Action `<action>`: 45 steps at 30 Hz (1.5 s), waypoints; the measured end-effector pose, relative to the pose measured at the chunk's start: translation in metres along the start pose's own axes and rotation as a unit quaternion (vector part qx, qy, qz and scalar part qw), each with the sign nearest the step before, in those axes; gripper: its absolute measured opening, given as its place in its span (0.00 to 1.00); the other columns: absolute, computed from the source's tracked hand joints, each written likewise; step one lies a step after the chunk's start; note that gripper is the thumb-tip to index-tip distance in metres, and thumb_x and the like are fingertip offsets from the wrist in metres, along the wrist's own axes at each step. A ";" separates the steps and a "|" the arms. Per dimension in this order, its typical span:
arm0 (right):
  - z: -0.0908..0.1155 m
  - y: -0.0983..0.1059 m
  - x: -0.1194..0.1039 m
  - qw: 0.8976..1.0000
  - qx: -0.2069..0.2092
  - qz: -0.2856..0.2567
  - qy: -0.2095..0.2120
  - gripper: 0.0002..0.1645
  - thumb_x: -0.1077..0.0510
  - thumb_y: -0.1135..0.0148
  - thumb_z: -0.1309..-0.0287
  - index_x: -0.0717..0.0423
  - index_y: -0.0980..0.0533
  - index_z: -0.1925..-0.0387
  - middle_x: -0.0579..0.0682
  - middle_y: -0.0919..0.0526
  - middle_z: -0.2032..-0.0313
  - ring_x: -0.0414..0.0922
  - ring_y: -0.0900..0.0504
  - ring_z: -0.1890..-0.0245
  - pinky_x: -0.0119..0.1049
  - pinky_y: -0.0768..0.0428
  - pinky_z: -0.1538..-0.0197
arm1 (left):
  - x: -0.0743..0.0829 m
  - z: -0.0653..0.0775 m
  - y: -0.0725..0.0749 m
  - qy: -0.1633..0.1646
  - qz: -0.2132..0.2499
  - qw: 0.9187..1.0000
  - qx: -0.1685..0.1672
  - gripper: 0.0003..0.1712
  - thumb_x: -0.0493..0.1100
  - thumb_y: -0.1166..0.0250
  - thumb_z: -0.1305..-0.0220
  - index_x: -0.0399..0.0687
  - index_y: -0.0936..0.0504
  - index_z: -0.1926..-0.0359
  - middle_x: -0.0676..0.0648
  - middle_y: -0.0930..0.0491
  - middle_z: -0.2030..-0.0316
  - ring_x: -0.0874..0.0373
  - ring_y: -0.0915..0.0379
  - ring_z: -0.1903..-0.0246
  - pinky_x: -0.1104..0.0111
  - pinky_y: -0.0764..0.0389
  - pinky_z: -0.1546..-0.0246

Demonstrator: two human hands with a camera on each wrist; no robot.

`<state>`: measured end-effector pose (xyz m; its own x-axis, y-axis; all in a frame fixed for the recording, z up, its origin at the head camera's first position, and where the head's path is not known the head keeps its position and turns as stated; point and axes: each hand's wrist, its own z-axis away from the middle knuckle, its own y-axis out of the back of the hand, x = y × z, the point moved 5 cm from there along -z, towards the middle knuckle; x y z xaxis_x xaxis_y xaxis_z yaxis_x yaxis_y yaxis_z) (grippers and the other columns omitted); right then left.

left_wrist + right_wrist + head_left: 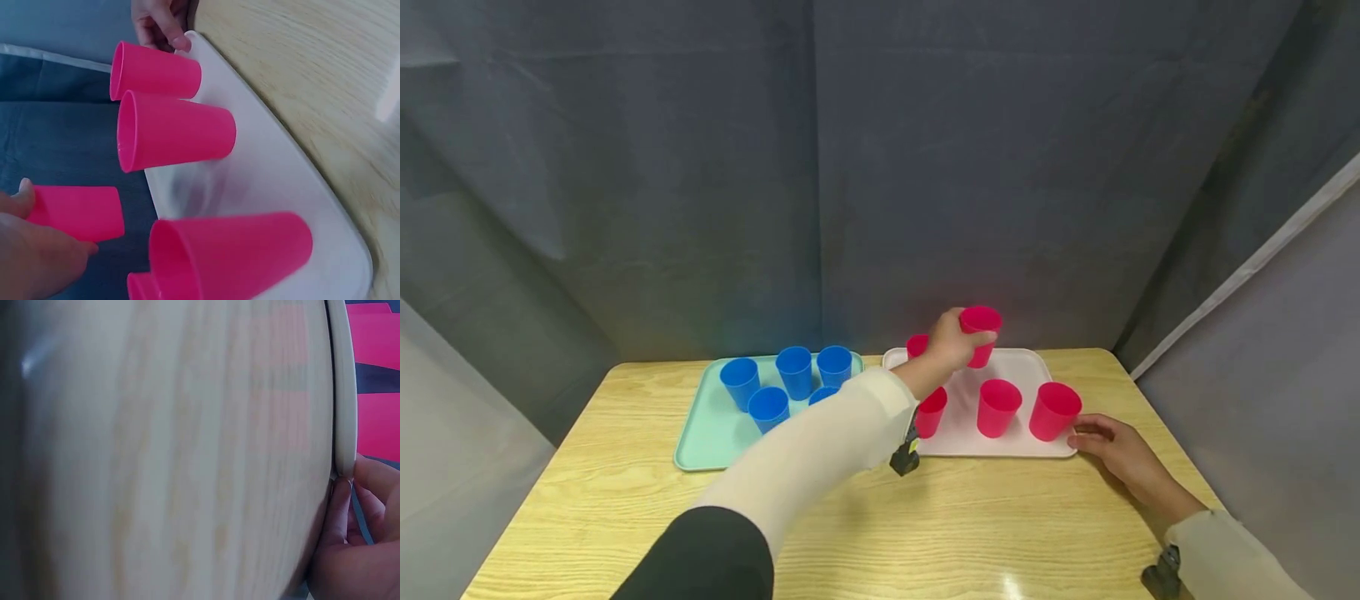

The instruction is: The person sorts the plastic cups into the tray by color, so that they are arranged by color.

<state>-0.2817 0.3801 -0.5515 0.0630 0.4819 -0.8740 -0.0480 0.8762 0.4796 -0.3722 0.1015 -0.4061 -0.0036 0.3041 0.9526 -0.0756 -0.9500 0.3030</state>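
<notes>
My left hand (953,340) grips a pink cup (981,333) around its side, above the back of the pale pink tray (957,408). The left wrist view shows this held cup (78,211) apart from the tray surface. Several other pink cups stand upright on the tray, among them a middle front cup (998,408) and a right front cup (1055,412). A cup at the back left is partly hidden by my left hand. At the tray's front right corner, my right hand (1116,454) pinches the rim between thumb and fingers.
On the left lies a mint green tray (703,437) bearing several upright blue cups (794,372), partly covered by my left sleeve (820,450). Both trays lie on a wooden table (880,533). A dark grey curtain (820,167) hangs behind it.
</notes>
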 end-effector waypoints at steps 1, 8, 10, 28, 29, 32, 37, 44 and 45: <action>0.000 0.000 0.000 1.000 -0.001 -0.002 0.002 0.33 0.56 0.31 0.33 0.74 0.29 0.37 0.69 0.21 0.44 0.29 0.21 0.58 0.22 0.19 0.55 | -0.002 -0.003 -0.005 0.003 -0.001 1.000 0.006 0.32 0.41 0.25 0.38 0.40 0.25 0.36 0.45 0.17 0.48 0.51 0.19 0.49 0.60 0.14 0.51; 0.001 0.004 0.004 1.000 0.003 -0.011 -0.006 0.33 0.56 0.31 0.33 0.74 0.30 0.37 0.67 0.20 0.44 0.27 0.22 0.59 0.23 0.19 0.55 | -0.005 -0.010 -0.035 0.005 -0.013 0.999 0.036 0.26 0.37 0.25 0.40 0.35 0.23 0.43 0.41 0.16 0.55 0.51 0.19 0.56 0.63 0.14 0.58; 0.001 0.005 0.004 1.000 0.007 -0.009 -0.008 0.33 0.56 0.31 0.34 0.74 0.29 0.37 0.66 0.20 0.45 0.27 0.22 0.60 0.22 0.20 0.55 | -0.007 -0.011 -0.041 0.013 -0.012 0.999 0.041 0.26 0.36 0.25 0.39 0.35 0.24 0.43 0.41 0.17 0.54 0.51 0.19 0.56 0.63 0.14 0.56; 0.008 0.001 -0.004 1.000 0.004 -0.002 0.006 0.32 0.56 0.32 0.33 0.73 0.29 0.37 0.69 0.21 0.44 0.28 0.22 0.59 0.22 0.20 0.54 | -0.032 -0.015 -0.052 0.117 -0.018 0.989 0.089 0.38 0.37 0.24 0.43 0.36 0.32 0.35 0.36 0.22 0.45 0.42 0.26 0.39 0.58 0.22 0.37; 0.008 0.001 -0.004 1.000 0.003 -0.002 0.008 0.32 0.56 0.32 0.33 0.74 0.29 0.37 0.69 0.20 0.44 0.28 0.21 0.59 0.22 0.20 0.55 | -0.033 -0.014 -0.053 0.126 -0.018 0.988 0.089 0.39 0.37 0.24 0.43 0.36 0.32 0.34 0.36 0.22 0.45 0.42 0.26 0.38 0.58 0.22 0.38; 0.008 0.001 -0.004 1.000 0.004 -0.006 0.008 0.32 0.57 0.31 0.33 0.74 0.29 0.37 0.68 0.20 0.45 0.28 0.21 0.59 0.22 0.19 0.55 | -0.036 -0.012 -0.053 0.141 -0.014 0.986 0.090 0.37 0.37 0.24 0.43 0.39 0.32 0.36 0.37 0.21 0.46 0.42 0.25 0.40 0.58 0.20 0.40; 0.007 0.002 -0.004 1.000 0.009 0.000 0.013 0.32 0.57 0.31 0.34 0.74 0.28 0.37 0.69 0.20 0.45 0.28 0.21 0.59 0.22 0.19 0.55 | -0.040 -0.011 -0.052 0.133 -0.005 0.985 0.106 0.32 0.34 0.22 0.47 0.41 0.28 0.43 0.37 0.19 0.52 0.41 0.22 0.44 0.56 0.19 0.43; 0.007 0.001 -0.004 1.000 0.008 0.000 0.007 0.32 0.57 0.31 0.33 0.74 0.28 0.37 0.70 0.20 0.44 0.28 0.21 0.59 0.23 0.20 0.55 | -0.053 -0.020 -0.059 0.139 -0.009 0.984 0.112 0.36 0.34 0.21 0.50 0.44 0.26 0.40 0.41 0.18 0.51 0.43 0.23 0.44 0.56 0.18 0.45; 0.007 0.001 -0.004 1.000 0.008 0.002 0.007 0.32 0.57 0.31 0.33 0.74 0.28 0.37 0.70 0.20 0.44 0.28 0.21 0.59 0.23 0.20 0.55 | -0.053 -0.020 -0.059 0.139 -0.010 0.984 0.113 0.36 0.34 0.21 0.51 0.44 0.25 0.40 0.41 0.18 0.51 0.43 0.23 0.44 0.55 0.18 0.45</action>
<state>-0.2751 0.3794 -0.5467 0.0496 0.4856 -0.8728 -0.0319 0.8742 0.4845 -0.3879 0.1431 -0.4754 -0.2786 0.3013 0.9119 0.1446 -0.9255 0.3500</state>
